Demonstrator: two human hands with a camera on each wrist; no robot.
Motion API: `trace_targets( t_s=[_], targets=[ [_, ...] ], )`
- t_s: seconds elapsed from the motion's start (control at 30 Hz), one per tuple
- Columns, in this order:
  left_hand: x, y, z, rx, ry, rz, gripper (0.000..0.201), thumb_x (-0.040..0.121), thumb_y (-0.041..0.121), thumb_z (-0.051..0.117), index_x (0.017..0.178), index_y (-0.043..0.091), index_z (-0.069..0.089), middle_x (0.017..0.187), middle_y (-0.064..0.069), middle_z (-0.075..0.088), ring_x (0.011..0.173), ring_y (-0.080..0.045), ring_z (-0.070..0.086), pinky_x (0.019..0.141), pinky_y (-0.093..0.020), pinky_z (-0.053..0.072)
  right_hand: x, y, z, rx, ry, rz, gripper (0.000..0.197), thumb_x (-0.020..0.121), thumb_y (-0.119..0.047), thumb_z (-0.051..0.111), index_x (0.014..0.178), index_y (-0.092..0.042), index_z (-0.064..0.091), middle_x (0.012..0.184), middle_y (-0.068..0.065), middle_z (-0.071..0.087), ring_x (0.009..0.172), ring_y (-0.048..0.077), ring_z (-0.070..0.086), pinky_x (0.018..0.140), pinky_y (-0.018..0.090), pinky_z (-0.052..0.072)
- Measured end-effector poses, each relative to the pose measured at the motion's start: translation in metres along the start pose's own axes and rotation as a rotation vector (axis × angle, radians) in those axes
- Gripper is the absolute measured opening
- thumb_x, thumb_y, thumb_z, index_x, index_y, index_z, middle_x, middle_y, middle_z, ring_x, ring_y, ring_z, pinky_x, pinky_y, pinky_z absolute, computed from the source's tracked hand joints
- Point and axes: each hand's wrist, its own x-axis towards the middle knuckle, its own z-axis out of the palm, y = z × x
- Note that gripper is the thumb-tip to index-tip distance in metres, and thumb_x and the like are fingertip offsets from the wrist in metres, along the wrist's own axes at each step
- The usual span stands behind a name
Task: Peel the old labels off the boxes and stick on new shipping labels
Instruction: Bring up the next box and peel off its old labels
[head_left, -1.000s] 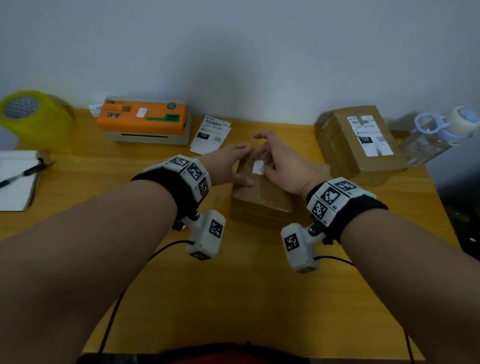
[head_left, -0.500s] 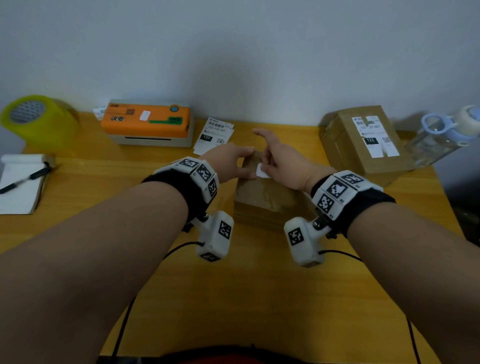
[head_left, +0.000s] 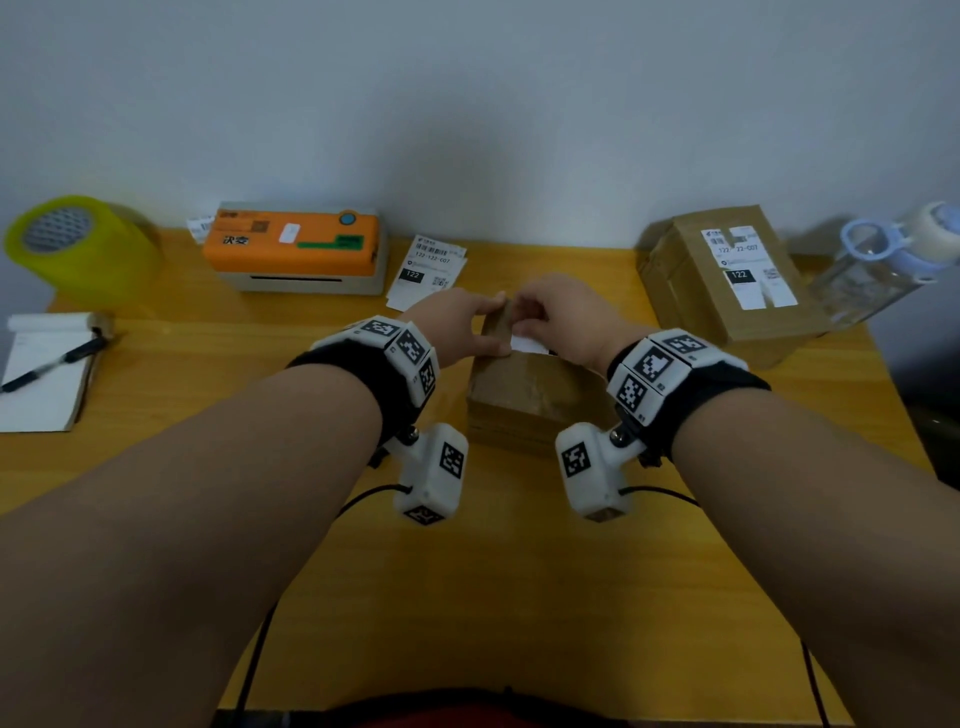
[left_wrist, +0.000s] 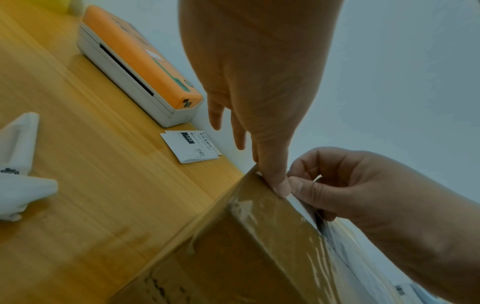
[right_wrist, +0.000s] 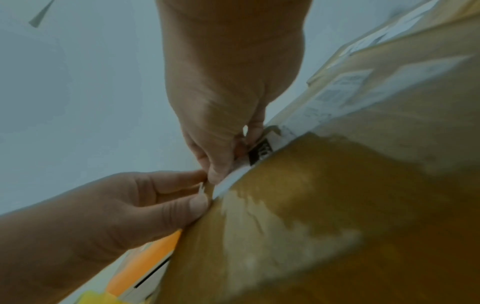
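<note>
A taped brown cardboard box (head_left: 524, 395) lies at the middle of the wooden table (head_left: 260, 415). My left hand (head_left: 491, 325) grips its far left edge, thumb on top (left_wrist: 279, 185) and fingers behind. My right hand (head_left: 522, 327) pinches the lifted edge of the white old label (head_left: 530, 344) on the box top. In the right wrist view the label (right_wrist: 233, 178) curls up off the box (right_wrist: 337, 205) between my right hand's thumb and fingers (right_wrist: 221, 168). The left hand (right_wrist: 202, 191) holds the edge beside it. Most of the label is hidden by my right hand.
A second box (head_left: 691, 291) with a white label (head_left: 748, 265) stands at the back right, beside a clear water bottle (head_left: 883, 265). An orange label printer (head_left: 296, 244) and loose labels (head_left: 428, 270) are at the back. Yellow tape roll (head_left: 78, 244) and notebook with pen (head_left: 47, 369) lie left.
My right hand's fingers, spread over the label before, have curled and now pinch its edge. My left hand has shifted up to the box's far left edge.
</note>
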Motion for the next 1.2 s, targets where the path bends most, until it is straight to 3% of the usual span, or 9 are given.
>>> trace_targets(
  t_s=[0.13, 0.23, 0.33, 0.47, 0.53, 0.6, 0.7, 0.83, 1.2],
  targets=[
    [0.001, 0.000, 0.000, 0.002, 0.011, 0.008, 0.068, 0.087, 0.041, 0.062, 0.146, 0.023, 0.032, 0.141, -0.004, 0.049, 0.126, -0.021, 0.046, 0.100, -0.029, 0.035, 0.008, -0.011, -0.004, -0.141, -0.119, 0.030, 0.004, 0.093, -0.017, 0.053, 0.089, -0.016, 0.052, 0.096, 0.003, 0.052, 0.086, 0.021, 0.050, 0.072, 0.031, 0.037],
    [0.001, -0.001, 0.001, 0.004, 0.021, 0.012, 0.066, 0.087, 0.041, 0.062, 0.145, 0.025, 0.034, 0.136, -0.004, 0.053, 0.121, -0.021, 0.050, 0.095, -0.028, 0.037, 0.005, -0.013, 0.000, -0.240, -0.124, 0.007, 0.008, 0.096, -0.017, 0.046, 0.103, -0.015, 0.050, 0.107, 0.007, 0.048, 0.094, 0.024, 0.050, 0.074, 0.031, 0.035],
    [0.001, -0.001, 0.002, 0.003, 0.021, -0.002, 0.070, 0.087, 0.042, 0.061, 0.146, 0.024, 0.031, 0.141, -0.005, 0.049, 0.126, -0.021, 0.046, 0.101, -0.031, 0.036, -0.003, -0.007, 0.002, -0.222, -0.105, -0.024, 0.012, 0.098, -0.019, 0.043, 0.106, -0.012, 0.049, 0.109, 0.009, 0.048, 0.099, 0.026, 0.050, 0.076, 0.030, 0.033],
    [0.001, 0.001, 0.001, 0.007, 0.012, -0.024, 0.071, 0.087, 0.042, 0.061, 0.147, 0.025, 0.027, 0.147, -0.004, 0.042, 0.132, -0.022, 0.041, 0.105, -0.032, 0.033, -0.012, 0.001, -0.002, -0.131, -0.132, -0.025, 0.004, 0.098, -0.019, 0.045, 0.095, -0.016, 0.043, 0.101, 0.006, 0.047, 0.087, 0.017, 0.042, 0.075, 0.028, 0.031],
    [0.000, 0.001, 0.002, 0.005, 0.014, -0.033, 0.071, 0.088, 0.043, 0.059, 0.148, 0.027, 0.026, 0.148, -0.003, 0.040, 0.132, -0.022, 0.040, 0.105, -0.032, 0.033, -0.016, 0.003, -0.004, -0.036, -0.076, -0.005, 0.006, 0.096, -0.018, 0.049, 0.100, -0.014, 0.047, 0.098, 0.003, 0.045, 0.087, 0.016, 0.043, 0.074, 0.027, 0.031],
    [-0.003, -0.001, 0.004, -0.004, 0.003, -0.035, 0.073, 0.087, 0.045, 0.059, 0.148, 0.028, 0.024, 0.149, -0.003, 0.038, 0.133, -0.022, 0.039, 0.105, -0.032, 0.033, -0.017, 0.002, -0.005, 0.070, -0.042, 0.001, 0.021, 0.093, -0.019, 0.056, 0.113, -0.016, 0.048, 0.100, -0.002, 0.045, 0.089, 0.015, 0.046, 0.075, 0.027, 0.034],
    [-0.005, -0.004, 0.008, -0.006, -0.030, -0.022, 0.083, 0.082, 0.050, 0.062, 0.149, 0.032, 0.017, 0.149, -0.001, 0.039, 0.132, -0.022, 0.040, 0.104, -0.033, 0.034, -0.016, 0.002, -0.005, 0.004, -0.070, -0.042, 0.039, 0.091, -0.020, 0.060, 0.128, -0.022, 0.052, 0.102, -0.003, 0.044, 0.090, 0.012, 0.044, 0.081, 0.028, 0.039],
    [-0.006, -0.003, 0.010, 0.009, -0.050, -0.055, 0.088, 0.081, 0.054, 0.061, 0.150, 0.033, 0.010, 0.149, -0.004, 0.037, 0.132, -0.024, 0.040, 0.104, -0.033, 0.036, -0.018, 0.004, 0.001, -0.041, 0.039, -0.053, 0.019, 0.092, -0.023, 0.058, 0.104, -0.015, 0.068, 0.096, 0.000, 0.042, 0.090, 0.019, 0.047, 0.077, 0.029, 0.037],
    [-0.008, 0.004, 0.007, 0.073, -0.055, -0.099, 0.086, 0.083, 0.054, 0.059, 0.150, 0.035, 0.008, 0.146, -0.008, 0.041, 0.128, -0.025, 0.044, 0.100, -0.035, 0.039, -0.028, 0.004, -0.011, -0.150, 0.143, -0.114, 0.010, 0.083, -0.024, 0.070, 0.087, -0.018, 0.076, 0.106, 0.005, 0.051, 0.104, 0.025, 0.044, 0.088, 0.036, 0.039]
  ],
)
